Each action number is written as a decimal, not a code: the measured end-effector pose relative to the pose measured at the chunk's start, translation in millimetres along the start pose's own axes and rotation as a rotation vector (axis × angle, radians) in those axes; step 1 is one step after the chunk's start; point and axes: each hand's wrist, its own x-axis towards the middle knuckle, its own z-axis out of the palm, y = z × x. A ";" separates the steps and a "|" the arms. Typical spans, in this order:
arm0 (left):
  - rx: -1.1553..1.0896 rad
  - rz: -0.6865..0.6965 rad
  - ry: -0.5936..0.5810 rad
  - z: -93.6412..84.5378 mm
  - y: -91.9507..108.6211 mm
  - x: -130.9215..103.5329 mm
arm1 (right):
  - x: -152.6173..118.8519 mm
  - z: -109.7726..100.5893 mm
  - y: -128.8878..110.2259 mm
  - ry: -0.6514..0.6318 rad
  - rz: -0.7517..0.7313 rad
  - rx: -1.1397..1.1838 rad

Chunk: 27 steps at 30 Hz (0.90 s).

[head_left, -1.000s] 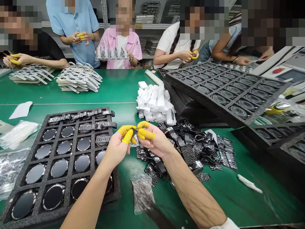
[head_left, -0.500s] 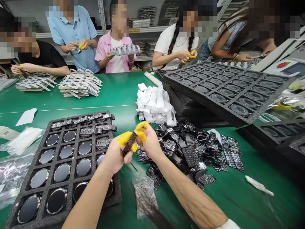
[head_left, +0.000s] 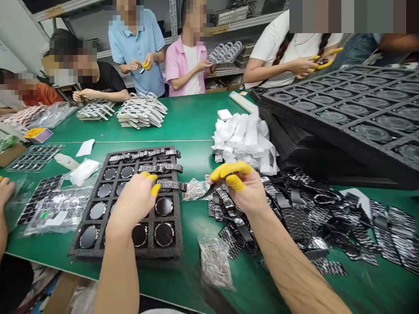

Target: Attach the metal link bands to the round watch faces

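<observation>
My left hand (head_left: 135, 203), with yellow finger covers, reaches over the black foam tray (head_left: 178, 218) of round watch faces. Its fingertips are bent down beside a black link band (head_left: 172, 186) lying across the tray's right column; whether they grip anything is hidden. My right hand (head_left: 240, 183) is closed on a thin dark tool (head_left: 212, 187), its tip pointing left above a small bag of pins (head_left: 194, 190). Right of and below that hand spreads a heap of black link bands (head_left: 294, 213). More bands lie across the tray's upper rows.
White wrapped pieces (head_left: 240, 135) are piled behind my right hand. A stacked foam tray (head_left: 347, 126) rises at the right. A second bag of pins (head_left: 215, 261) lies in front. Several people work across the green table (head_left: 190, 117); a person's hand (head_left: 5, 189) shows at the left edge.
My hands have moved apart, the left one over to the tray and the right one rightward. The band that was between them is no longer there. The view has swung left.
</observation>
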 end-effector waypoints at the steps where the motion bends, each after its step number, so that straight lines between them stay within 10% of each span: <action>1: 0.137 -0.063 -0.062 -0.2 -10.4 -1.4 | 0.2 0.2 -1.3 -0.003 0.008 0.015; 8: 0.451 -0.031 -0.110 13.1 -36.2 8.2 | -0.5 8.4 -6.7 0.062 0.117 0.140; 15: -0.091 -0.075 0.099 13.1 -74.9 14.4 | -3.3 20.1 -9.3 0.073 0.238 0.265; 23: -0.938 0.040 0.336 -11.2 -2.0 36.5 | -9.4 39.2 6.2 0.012 0.279 0.319; 27: -1.263 0.080 0.171 7.1 33.8 50.2 | -12.1 45.7 11.8 0.011 0.348 0.324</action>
